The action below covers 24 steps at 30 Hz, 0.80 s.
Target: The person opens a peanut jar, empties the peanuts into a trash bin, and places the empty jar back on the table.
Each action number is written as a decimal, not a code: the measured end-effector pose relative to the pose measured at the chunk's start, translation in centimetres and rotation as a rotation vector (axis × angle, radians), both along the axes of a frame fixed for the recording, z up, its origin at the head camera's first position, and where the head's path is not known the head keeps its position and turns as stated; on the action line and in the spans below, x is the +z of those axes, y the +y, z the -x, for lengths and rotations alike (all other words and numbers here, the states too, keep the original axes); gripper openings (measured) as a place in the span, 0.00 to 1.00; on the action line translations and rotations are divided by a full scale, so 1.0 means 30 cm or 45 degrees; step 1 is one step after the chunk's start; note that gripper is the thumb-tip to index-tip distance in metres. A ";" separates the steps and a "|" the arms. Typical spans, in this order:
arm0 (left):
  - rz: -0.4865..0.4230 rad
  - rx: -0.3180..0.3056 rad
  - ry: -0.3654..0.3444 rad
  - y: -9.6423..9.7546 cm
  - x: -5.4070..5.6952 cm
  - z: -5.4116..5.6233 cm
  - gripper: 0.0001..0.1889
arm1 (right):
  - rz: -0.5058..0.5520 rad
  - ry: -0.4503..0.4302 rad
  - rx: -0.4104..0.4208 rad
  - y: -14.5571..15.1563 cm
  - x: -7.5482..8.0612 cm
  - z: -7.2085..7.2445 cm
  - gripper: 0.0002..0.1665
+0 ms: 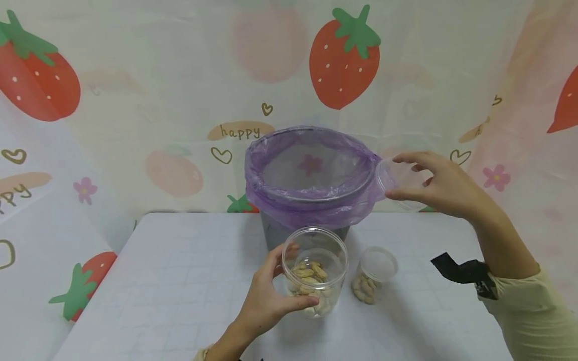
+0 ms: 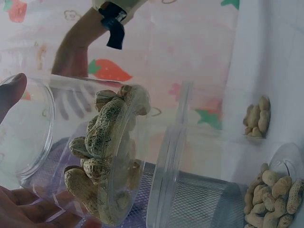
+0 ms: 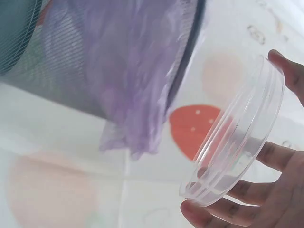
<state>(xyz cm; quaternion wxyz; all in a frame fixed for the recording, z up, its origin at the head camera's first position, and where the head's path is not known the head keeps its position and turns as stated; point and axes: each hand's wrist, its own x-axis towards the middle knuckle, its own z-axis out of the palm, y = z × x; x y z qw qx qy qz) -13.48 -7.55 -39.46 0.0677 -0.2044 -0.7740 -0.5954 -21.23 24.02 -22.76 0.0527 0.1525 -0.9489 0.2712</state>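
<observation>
My left hand [image 1: 268, 301] grips a clear plastic jar [image 1: 336, 248], its open mouth facing up. Unshelled peanuts [image 2: 107, 128] lie at its bottom. With fingers and thumb at the edge, my right hand [image 1: 444, 185] holds a clear round lid [image 3: 232, 137] beside the right rim of a bin [image 1: 271, 233] lined with a purple plastic bag [image 1: 311, 210]. On the table to the right of the held jar stands a smaller lidded jar [image 1: 377, 265] with peanuts inside. In the left wrist view, another lidded container [image 2: 166, 171] with peanuts stands below the held jar.
The mesh-sided bin stands at the back of the white table [image 1: 180, 281]. Behind the table hangs a cloth [image 1: 180, 60] printed with strawberries. A black strap [image 1: 465, 271] dangles at the right wrist.
</observation>
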 end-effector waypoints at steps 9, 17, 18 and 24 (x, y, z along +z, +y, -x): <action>-0.049 -0.034 -0.026 -0.001 -0.004 -0.001 0.50 | 0.022 -0.121 -0.115 0.066 -0.045 0.061 0.45; -0.040 -0.038 -0.029 -0.001 -0.005 0.001 0.50 | 0.076 -0.093 -0.168 0.109 -0.103 0.119 0.45; -0.042 -0.039 -0.027 -0.001 -0.006 0.001 0.51 | 0.073 -0.091 -0.171 0.114 -0.112 0.127 0.46; -0.043 -0.032 -0.027 -0.001 -0.006 0.003 0.51 | 0.081 -0.079 -0.200 0.145 -0.169 0.175 0.47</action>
